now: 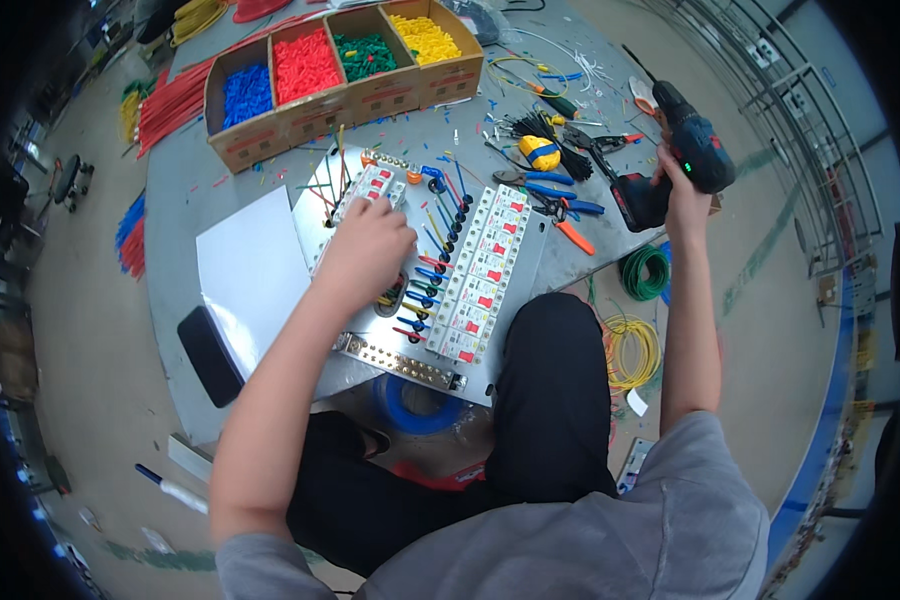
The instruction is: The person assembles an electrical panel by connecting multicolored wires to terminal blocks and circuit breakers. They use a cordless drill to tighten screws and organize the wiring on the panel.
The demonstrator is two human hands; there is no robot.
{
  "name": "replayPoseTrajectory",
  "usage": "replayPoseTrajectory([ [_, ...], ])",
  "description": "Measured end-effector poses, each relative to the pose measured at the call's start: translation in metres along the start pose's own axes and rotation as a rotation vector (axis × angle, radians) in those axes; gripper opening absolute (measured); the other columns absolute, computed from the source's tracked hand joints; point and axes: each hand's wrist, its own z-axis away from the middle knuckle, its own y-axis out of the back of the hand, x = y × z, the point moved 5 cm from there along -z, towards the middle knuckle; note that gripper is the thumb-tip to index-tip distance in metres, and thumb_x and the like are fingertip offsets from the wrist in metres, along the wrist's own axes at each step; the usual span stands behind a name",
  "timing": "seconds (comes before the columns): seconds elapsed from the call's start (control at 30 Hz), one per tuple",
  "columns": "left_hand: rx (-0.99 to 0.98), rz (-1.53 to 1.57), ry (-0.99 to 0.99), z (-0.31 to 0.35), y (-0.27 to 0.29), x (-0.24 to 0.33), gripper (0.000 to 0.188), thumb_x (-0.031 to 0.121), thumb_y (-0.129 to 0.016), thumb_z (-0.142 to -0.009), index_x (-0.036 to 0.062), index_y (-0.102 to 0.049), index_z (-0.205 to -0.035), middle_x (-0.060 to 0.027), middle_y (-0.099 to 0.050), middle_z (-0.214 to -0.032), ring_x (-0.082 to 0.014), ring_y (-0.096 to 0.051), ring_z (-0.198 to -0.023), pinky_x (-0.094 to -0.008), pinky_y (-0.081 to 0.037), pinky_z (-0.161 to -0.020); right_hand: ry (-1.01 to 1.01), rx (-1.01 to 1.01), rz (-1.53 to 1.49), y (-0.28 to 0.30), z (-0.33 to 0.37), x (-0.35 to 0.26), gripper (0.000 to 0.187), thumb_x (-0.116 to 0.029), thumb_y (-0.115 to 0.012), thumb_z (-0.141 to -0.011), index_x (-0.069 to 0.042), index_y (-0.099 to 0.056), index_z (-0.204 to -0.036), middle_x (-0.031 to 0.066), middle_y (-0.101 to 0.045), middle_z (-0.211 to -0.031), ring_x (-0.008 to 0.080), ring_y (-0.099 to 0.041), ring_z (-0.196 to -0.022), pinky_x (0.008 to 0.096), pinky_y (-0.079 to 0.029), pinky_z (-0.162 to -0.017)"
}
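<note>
My right hand point(678, 185) is wrapped round the grip of a black cordless drill point(698, 145), raised over the table's right side with its long bit pointing up and left. My left hand point(372, 243) is closed, its fingers bent over a small row of white circuit breakers point(380, 180) with red switches; its fingertips are partly hidden. Those breakers sit at the far left part of a metal mounting plate point(518, 262). On the plate's right side stands a longer breaker row point(482, 290). Beside it, short coloured wires point(432, 262) stick up through black grommets. A brass terminal bar point(400, 360) lies along the near edge.
A cardboard box point(355, 100) holds blue, red, green and yellow sleeves at the back. Pliers point(550, 190), cutters and a yellow-blue tape roll point(539, 153) lie at right. White paper point(255, 270) and a phone point(210, 355) lie left. Wire coils point(630, 355) hang or lie below the table edge.
</note>
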Motion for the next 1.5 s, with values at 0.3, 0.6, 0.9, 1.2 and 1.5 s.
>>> replayPoseTrajectory([
  [0.3,-0.112,0.079,-0.042,-0.015,-0.023,0.019,0.014,0.007,-0.071,-0.086,0.0107,-0.083,-0.093,-0.0028,-0.076,-0.092,-0.0217,-0.062,-0.102,-0.0370,-0.043,-0.100,-0.005,0.248,-0.058,0.025,0.016,0.104,0.029,-0.009,-0.078,-0.095,-0.001,-0.073,-0.122,-0.0023,-0.063,-0.089,0.0074,-0.058,-0.067,0.0267,-0.048,-0.063],
  [0.6,-0.097,0.177,0.058,-0.019,-0.029,0.020,0.012,0.003,-0.069,-0.085,0.0064,-0.080,-0.086,-0.0070,-0.075,-0.087,-0.0249,-0.063,-0.102,-0.0425,-0.042,-0.100,-0.084,0.274,0.004,0.018,0.004,0.124,0.028,-0.013,-0.076,-0.097,-0.002,-0.071,-0.122,-0.0003,-0.065,-0.081,0.0095,-0.060,-0.061,0.0277,-0.048,-0.060],
  [0.9,-0.025,0.220,0.017,-0.012,-0.029,0.017,0.013,0.012,-0.070,-0.093,0.0078,-0.082,-0.094,-0.0055,-0.075,-0.098,-0.0245,-0.062,-0.103,-0.0387,-0.044,-0.097,0.002,0.173,0.344,0.052,0.003,0.143,0.046,-0.023,-0.086,-0.089,-0.004,-0.069,-0.128,0.0066,-0.073,-0.112,0.0214,-0.068,-0.106,0.0400,-0.054,-0.097],
  [1.2,-0.072,0.042,0.018,-0.011,-0.025,0.021,0.015,0.005,-0.070,-0.084,0.0101,-0.082,-0.090,-0.0018,-0.076,-0.094,-0.0212,-0.063,-0.106,-0.0365,-0.044,-0.098,-0.008,0.122,0.400,0.034,0.111,0.076,0.044,-0.014,-0.076,-0.093,-0.003,-0.063,-0.134,0.0077,-0.064,-0.113,0.0180,-0.060,-0.108,0.0369,-0.050,-0.098],
  [1.5,0.114,0.014,0.141,0.008,0.037,-0.008,0.017,0.014,-0.076,-0.088,0.0098,-0.082,-0.103,-0.0048,-0.072,-0.109,-0.0252,-0.060,-0.119,-0.0413,-0.043,-0.109,0.211,-1.118,0.657,-0.209,0.124,-0.079,0.027,-0.019,-0.070,-0.102,-0.006,-0.073,-0.125,0.0139,-0.077,-0.102,0.0318,-0.073,-0.096,0.0446,-0.057,-0.085],
])
